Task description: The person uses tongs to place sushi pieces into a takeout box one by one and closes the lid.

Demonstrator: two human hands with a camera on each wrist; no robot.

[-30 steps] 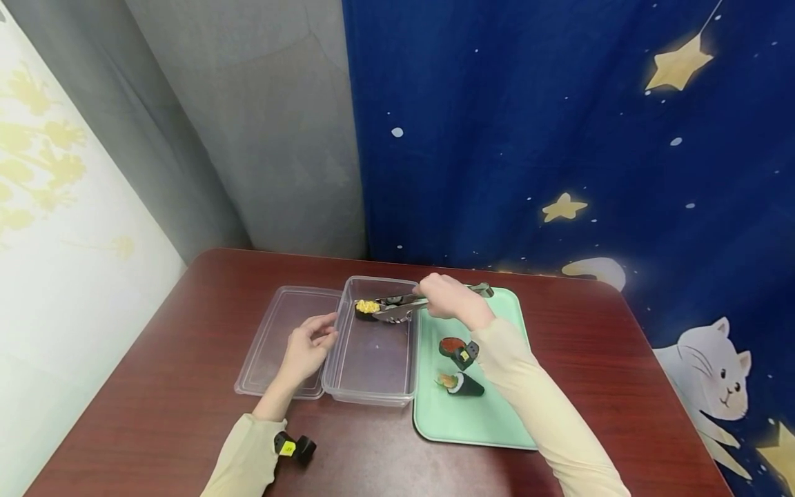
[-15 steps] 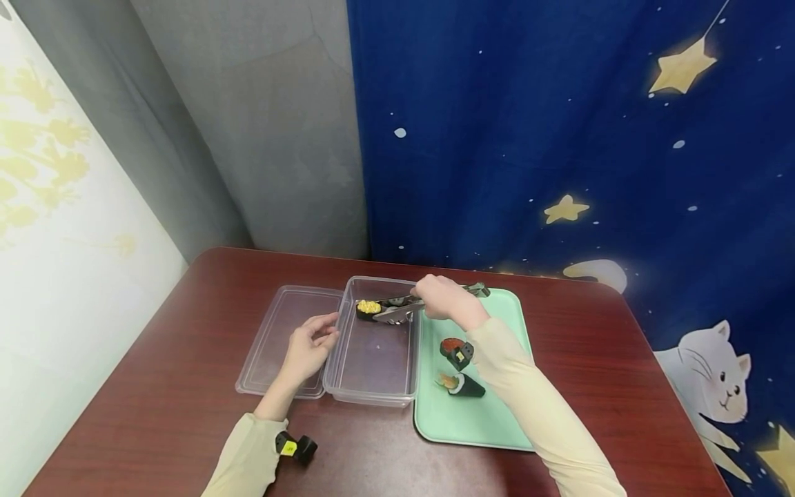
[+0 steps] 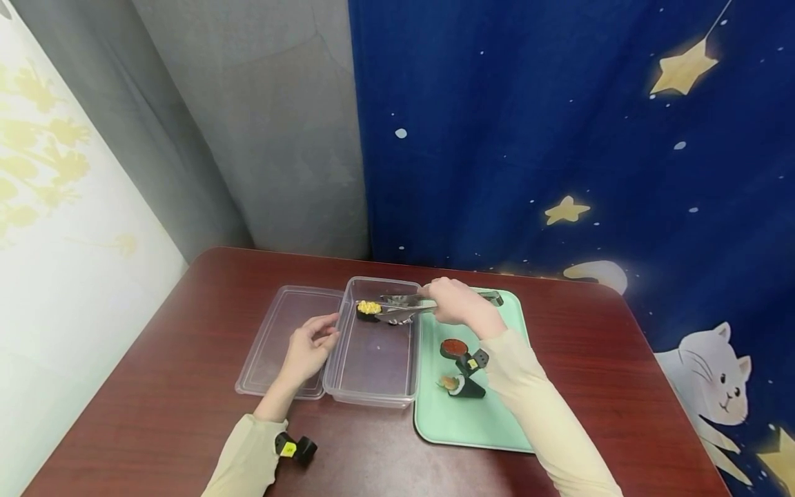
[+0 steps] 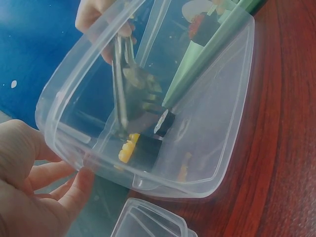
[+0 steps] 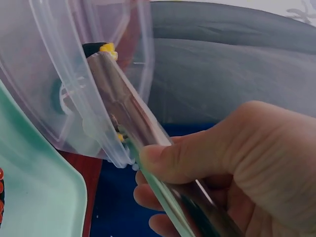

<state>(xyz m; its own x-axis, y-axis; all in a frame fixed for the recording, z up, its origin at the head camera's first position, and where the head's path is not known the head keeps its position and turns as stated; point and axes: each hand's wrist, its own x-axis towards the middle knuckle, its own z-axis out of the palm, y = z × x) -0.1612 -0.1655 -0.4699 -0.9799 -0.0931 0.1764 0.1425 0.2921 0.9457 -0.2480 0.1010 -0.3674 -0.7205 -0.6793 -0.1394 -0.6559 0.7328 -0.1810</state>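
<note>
My right hand [image 3: 456, 301] grips metal tongs [image 5: 131, 106], thumb on one arm and fingers beneath. Their arms stand apart, and the tips reach into the clear plastic container [image 3: 373, 393]. Right by the tips sits a corn-topped gunkan sushi [image 3: 368, 310], yellow above a black seaweed wrap, at the container's far left. A smaller black-and-white sushi roll [image 4: 164, 122] lies beside it in the left wrist view. My left hand [image 3: 308, 347] rests at the container's left wall, fingers loosely bent; in the left wrist view thumb [image 4: 81, 190] and fingertips are right at the wall.
A pale green tray [image 3: 435, 424] adjoins the container's right side. It bears a red roe gunkan [image 3: 454, 347] and a cone-shaped hand roll [image 3: 467, 387], below my right wrist. The clear lid [image 3: 273, 366] lies flat at the left on the dark red table [image 3: 155, 359].
My right hand has shifted slightly right with the tongs, whose arms are wider apart now. The tips have drawn back a little from the corn sushi. My left hand stays put.
</note>
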